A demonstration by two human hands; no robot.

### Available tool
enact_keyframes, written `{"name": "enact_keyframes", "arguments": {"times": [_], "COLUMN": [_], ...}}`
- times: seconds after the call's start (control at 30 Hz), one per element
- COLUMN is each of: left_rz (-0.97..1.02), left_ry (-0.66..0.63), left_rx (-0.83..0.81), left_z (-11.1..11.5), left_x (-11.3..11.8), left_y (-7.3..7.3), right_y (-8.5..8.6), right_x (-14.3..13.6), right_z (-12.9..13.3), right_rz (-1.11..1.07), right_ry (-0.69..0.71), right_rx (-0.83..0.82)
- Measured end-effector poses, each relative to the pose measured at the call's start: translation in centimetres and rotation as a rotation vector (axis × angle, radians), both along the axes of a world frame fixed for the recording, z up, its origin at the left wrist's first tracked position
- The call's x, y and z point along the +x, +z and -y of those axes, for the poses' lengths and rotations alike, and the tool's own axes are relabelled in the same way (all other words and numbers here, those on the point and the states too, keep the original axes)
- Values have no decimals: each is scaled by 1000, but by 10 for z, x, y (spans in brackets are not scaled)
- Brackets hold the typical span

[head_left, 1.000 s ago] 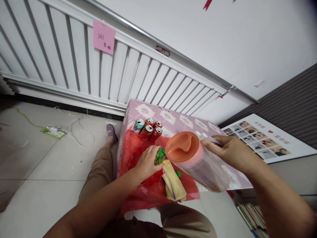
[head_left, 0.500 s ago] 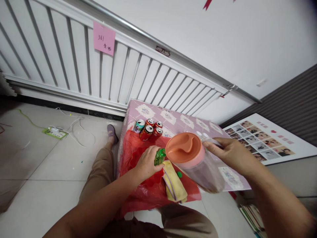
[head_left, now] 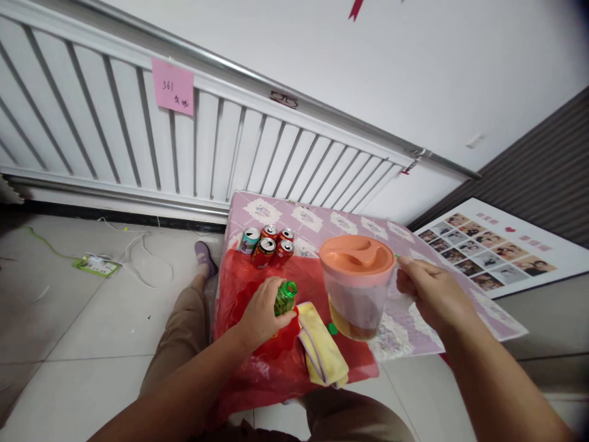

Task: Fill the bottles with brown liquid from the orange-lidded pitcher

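My left hand (head_left: 262, 313) is closed around a green plastic bottle (head_left: 286, 297), which stands uncapped with its mouth up. In my right hand (head_left: 435, 294) is the handle of a clear pitcher (head_left: 356, 307) with an orange lid (head_left: 358, 256). The pitcher hangs nearly upright above the table, with some brownish liquid at its bottom. Below and between the hands lies a folded yellow cloth (head_left: 324, 347). A green bottle cap (head_left: 332, 329) rests beside the cloth. Under the bottle, a red scalloped tray or basin (head_left: 276, 345) is partly hidden by my left hand.
Several opened drink cans (head_left: 263, 253) stand grouped at the table's far left. Red plastic sheeting (head_left: 299, 270) covers part of the patterned tablecloth (head_left: 322, 224). A white radiator (head_left: 230, 141) runs behind. On the floor are a power strip (head_left: 97, 266) with cables and a photo board (head_left: 497, 248).
The pitcher has swung from tilted toward the green bottle to nearly upright, its lid moving right, away from the bottle's mouth. My left hand still holds the bottle. The camera view has shifted slightly.
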State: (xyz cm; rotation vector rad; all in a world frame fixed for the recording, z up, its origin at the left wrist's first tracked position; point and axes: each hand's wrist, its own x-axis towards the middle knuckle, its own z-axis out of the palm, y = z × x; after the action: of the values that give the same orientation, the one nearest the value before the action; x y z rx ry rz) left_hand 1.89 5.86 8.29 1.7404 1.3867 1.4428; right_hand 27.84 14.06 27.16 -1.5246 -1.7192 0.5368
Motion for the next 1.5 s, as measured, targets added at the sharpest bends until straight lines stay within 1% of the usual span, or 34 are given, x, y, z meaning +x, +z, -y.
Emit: {"name": "enact_keyframes", "arguments": {"times": [0.1,0.23,0.47,0.63,0.77,0.9,1.03,1.1,1.17,1.27,1.37,1.43,1.5], "left_rz": [18,28,57,51,26,15,2,-12,-29,-45,-48,-47,-31], "left_ry": [5,-9,-14,-22,-4,8,23,35,52,76,95,100,89], "left_rx": [5,-1,-48,-86,-98,-100,-82,-77,-77,-100,-156,-188,-208], "left_z": [1,2,3,4,5,4,3,3,4,6,8,10,11], "left_x": [1,1,1,1,1,0,-1,-1,-1,-2,-1,0,1], "left_y": [1,0,-3,2,4,0,-6,-7,-6,-2,4,7,7], "right_y": [-20,-52,-110,-141,-160,-173,-179,-181,-182,-189,-201,-212,-223], "right_x": [4,-4,-23,-29,-30,-29,-20,-11,2,25,45,52,53], "right_z": [-12,-28,-51,-61,-64,-63,-62,-59,-55,-41,-20,-3,13], "right_rz": [-343,-606,-773,-830,-844,-840,-796,-753,-708,-623,-497,-415,-287], "right_ry": [-78,-120,-169,-190,-200,-186,-131,-83,-63,-133,-191,-197,-185], "right_rx": [-10,67,138,133,124,96,42,-4,-40,-55,-72,-95,-106]}}
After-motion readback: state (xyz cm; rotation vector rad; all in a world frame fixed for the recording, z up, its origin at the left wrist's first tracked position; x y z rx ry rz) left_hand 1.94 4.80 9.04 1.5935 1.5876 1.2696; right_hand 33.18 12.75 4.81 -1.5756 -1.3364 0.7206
